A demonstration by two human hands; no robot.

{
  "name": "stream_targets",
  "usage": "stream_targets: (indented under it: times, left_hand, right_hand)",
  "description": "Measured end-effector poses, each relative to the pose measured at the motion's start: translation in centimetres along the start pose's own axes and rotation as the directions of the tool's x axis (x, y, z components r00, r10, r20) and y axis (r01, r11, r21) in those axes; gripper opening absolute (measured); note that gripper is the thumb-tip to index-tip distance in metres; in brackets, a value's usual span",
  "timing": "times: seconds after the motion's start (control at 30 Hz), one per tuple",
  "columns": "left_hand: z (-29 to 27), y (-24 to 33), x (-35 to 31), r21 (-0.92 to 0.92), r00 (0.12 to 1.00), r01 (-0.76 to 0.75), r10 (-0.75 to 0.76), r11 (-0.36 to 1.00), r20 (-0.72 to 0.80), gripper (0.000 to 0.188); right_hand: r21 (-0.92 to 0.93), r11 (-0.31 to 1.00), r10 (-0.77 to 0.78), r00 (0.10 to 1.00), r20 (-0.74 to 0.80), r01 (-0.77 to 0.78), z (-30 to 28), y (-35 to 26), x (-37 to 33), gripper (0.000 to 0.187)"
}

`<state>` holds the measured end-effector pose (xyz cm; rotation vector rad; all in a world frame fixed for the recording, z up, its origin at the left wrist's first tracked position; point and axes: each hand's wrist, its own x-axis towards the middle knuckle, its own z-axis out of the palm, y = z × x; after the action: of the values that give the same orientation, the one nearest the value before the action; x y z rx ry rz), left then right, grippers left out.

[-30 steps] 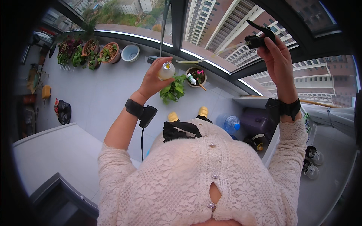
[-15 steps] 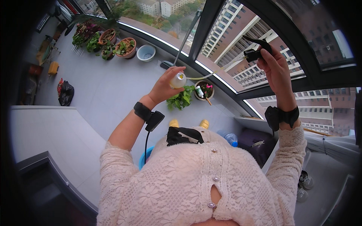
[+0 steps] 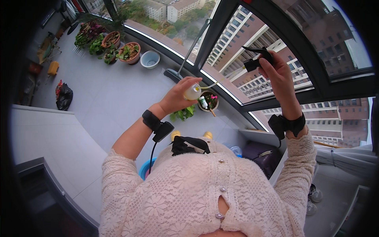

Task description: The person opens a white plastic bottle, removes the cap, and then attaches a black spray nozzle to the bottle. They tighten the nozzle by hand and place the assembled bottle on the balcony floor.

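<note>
Two hands are gripping, both part-closed. Your L hand (image 3: 178, 96) is wrapping fingers & thumb around the sides of a small pale bottle (image 3: 192, 93), approx. ctr of view, mouth facing up & R. Your R hand (image 3: 281, 72) is curling around the back of a black sprayer head (image 3: 252, 64), up & R of the bottle, well apart from it; its lever is pointing L. Can't tell if a finger is pressing it. A thin pale tube (image 3: 212, 85) is running from the head down-L, its end overlapping the bottle mouth; can't tell if it's inside.

Edges: dark window frame (image 3: 331, 87) is crossing behind your R wrist, gap unclear. Broom (image 3: 188, 53) is leaning at the glass beyond your L hand. Flowerpot (image 3: 213, 106) & leafy plant (image 3: 184, 113) are standing below the bottle.

Room: grey floor (image 3: 106, 93) is opening out L, btwn the pots (image 3: 133, 59) & white cabinet (image 3: 51, 130).
</note>
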<state>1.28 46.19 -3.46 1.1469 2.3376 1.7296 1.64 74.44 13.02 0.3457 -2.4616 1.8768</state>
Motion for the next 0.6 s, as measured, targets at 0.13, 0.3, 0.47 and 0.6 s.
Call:
stream_targets:
  times: [0.13,0.3,0.47,0.6]
  left_hand:
    - [0.6,0.3,0.7,0.02,0.999,-0.044,0.044,0.999,0.011,0.073]
    - [1.2,0.9,1.6,-0.055,0.999,0.005,-0.003,0.998,0.035,0.079]
    - [1.6,1.7,2.2,-0.088,0.997,0.069,-0.066,0.994,0.034,0.08]
    - [1.9,2.3,2.6,-0.057,0.998,0.058,-0.057,0.997,0.012,0.067]
  right_hand:
    - [-0.056,0.996,-0.065,0.997,0.048,0.068,1.7,0.1,-0.6,0.022]
    - [-0.372,0.923,-0.064,0.993,0.098,0.096,4.2,0.3,-1.2,0.023]
    - [-0.365,0.921,-0.087,0.986,0.144,0.134,5.7,0.7,-1.8,0.023]
    - [-0.377,0.922,-0.044,0.991,0.128,0.089,5.9,0.9,-2.1,0.024]
